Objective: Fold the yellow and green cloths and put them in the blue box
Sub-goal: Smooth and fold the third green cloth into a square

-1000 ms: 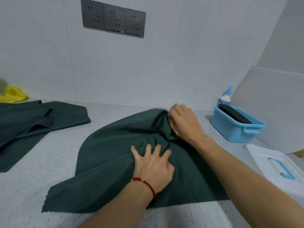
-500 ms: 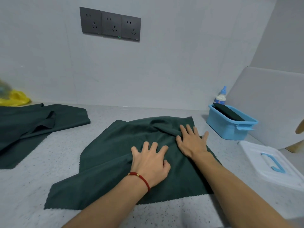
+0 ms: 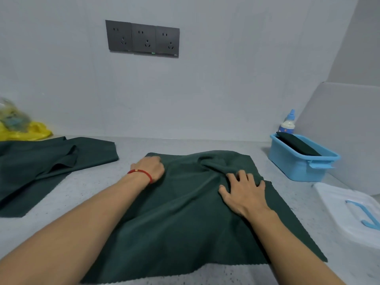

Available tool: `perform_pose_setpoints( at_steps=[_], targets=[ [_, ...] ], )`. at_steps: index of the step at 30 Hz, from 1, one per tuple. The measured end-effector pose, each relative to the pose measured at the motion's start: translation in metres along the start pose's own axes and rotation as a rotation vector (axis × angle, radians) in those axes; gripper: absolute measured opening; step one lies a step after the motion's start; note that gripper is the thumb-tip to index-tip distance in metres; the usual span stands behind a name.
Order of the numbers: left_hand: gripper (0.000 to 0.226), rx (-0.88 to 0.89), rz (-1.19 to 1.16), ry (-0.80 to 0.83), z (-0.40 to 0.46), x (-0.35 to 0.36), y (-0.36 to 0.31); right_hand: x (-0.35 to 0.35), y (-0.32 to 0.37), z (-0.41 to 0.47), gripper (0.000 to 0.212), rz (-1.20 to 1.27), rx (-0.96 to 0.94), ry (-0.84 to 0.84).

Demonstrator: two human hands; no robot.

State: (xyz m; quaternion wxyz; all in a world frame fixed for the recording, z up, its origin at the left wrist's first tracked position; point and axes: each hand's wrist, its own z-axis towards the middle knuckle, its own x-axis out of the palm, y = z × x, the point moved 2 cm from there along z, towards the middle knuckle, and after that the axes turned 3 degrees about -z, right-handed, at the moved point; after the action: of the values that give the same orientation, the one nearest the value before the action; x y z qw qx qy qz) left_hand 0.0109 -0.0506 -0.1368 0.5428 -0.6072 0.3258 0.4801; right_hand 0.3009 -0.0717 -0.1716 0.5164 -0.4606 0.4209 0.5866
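The green cloth [image 3: 185,212] lies in the middle of the speckled grey counter [image 3: 86,182], its near edge zigzag-cut. The left hand [image 3: 151,168] curls on the far left corner; whether it pinches the cloth is hidden. The right hand [image 3: 243,192] presses flat with spread fingers beside a bump of folds. The blue box [image 3: 302,163], holding a dark folded cloth, sits right, with bare counter between.

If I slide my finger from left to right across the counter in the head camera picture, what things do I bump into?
yellow bag → spare green cloth → left hand → right hand → blue box → white lid. Both hands are on the middle green cloth.
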Motion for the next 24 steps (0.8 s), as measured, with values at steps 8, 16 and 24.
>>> perform_pose_setpoints(
  at_steps=[8,16,24],
  targets=[
    [0.061,-0.031,0.175,0.161,0.046,0.013,0.038,0.009,0.01,-0.004,0.079,0.008,-0.082,0.214],
    [0.066,0.176,0.159,0.103,-0.025,0.037,-0.022,0.008,0.025,-0.009,0.085,-0.059,-0.028,0.327],
    [0.058,0.159,0.269,0.035,-0.054,0.038,-0.03,-0.011,0.025,-0.048,0.086,0.06,-0.169,0.185]
  ],
)
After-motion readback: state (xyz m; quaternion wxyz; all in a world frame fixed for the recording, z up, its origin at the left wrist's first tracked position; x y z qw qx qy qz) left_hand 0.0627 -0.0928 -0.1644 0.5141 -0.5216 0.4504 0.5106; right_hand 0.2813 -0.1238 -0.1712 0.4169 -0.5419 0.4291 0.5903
